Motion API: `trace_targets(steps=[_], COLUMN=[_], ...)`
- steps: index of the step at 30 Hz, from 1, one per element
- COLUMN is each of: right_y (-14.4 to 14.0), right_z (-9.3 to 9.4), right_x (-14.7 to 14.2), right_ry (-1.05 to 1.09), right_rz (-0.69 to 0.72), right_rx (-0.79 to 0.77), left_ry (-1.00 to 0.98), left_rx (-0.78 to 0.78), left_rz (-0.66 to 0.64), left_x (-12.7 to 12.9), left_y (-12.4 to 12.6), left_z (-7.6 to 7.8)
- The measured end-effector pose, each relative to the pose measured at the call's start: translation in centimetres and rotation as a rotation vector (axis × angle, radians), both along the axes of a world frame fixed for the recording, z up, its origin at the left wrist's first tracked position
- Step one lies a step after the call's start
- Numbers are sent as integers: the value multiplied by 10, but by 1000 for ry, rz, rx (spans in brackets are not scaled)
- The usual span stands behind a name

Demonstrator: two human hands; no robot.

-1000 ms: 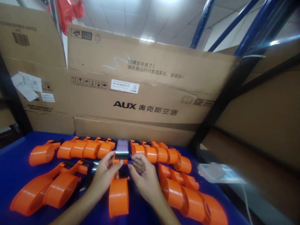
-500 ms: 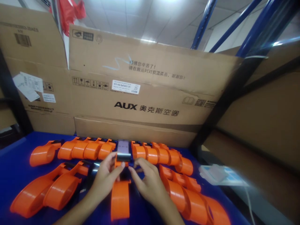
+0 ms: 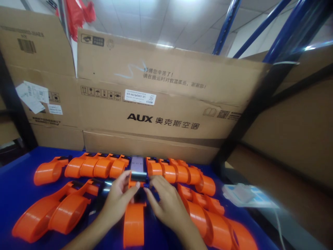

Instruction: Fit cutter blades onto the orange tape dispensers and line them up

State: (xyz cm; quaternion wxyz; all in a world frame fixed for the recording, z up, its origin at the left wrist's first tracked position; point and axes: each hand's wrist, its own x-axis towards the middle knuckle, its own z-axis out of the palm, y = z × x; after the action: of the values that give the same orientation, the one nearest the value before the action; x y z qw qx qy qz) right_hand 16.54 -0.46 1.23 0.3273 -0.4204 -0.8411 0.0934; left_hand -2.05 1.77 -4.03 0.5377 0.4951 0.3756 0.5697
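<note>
At the middle of the head view, my left hand [image 3: 121,194] is closed round the left side of an orange tape dispenser [image 3: 133,184], thumb on its front. A dark serrated strip [image 3: 138,176] runs across the dispenser's top. My right hand [image 3: 164,198] is closed at the dispenser's right side, thumb and fingertips pinching a small dark-blue part [image 3: 145,183]. Just below the hands is a wide orange ring [image 3: 134,225]; whether it joins the held dispenser is hidden. Behind the hands stands a phone [image 3: 137,164] with digits on its screen.
More orange tape dispensers lie on the blue surface [image 3: 15,173], several at left [image 3: 69,213] and several at right [image 3: 220,227]. A cardboard wall [image 3: 166,111] closes off the back. A white power strip [image 3: 247,195] with a cable is at right, near a dark rack post [image 3: 241,121].
Hardly anything differs. The whole view has shifted very slightly, and both hands keep their hold on the dispenser in nearly the same pose.
</note>
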Motion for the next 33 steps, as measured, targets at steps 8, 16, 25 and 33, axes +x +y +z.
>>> trace_targets(steps=[8, 16, 25, 33], right_y=[0, 0, 0, 9], right_z=[0, -4, -6, -20], right_x=[-1, 2, -9, -17], right_ry=[-81, 377, 887, 889], right_rz=[-19, -64, 123, 90], right_rx=[61, -19, -617, -575], left_ry=[-27, -190, -281, -233], left_rx=[4, -151, -279, -156], left_rz=[-10, -75, -327, -300], left_x=[1, 3, 12, 7], left_y=[-1, -6, -29, -26], left_z=[1, 8, 21, 23])
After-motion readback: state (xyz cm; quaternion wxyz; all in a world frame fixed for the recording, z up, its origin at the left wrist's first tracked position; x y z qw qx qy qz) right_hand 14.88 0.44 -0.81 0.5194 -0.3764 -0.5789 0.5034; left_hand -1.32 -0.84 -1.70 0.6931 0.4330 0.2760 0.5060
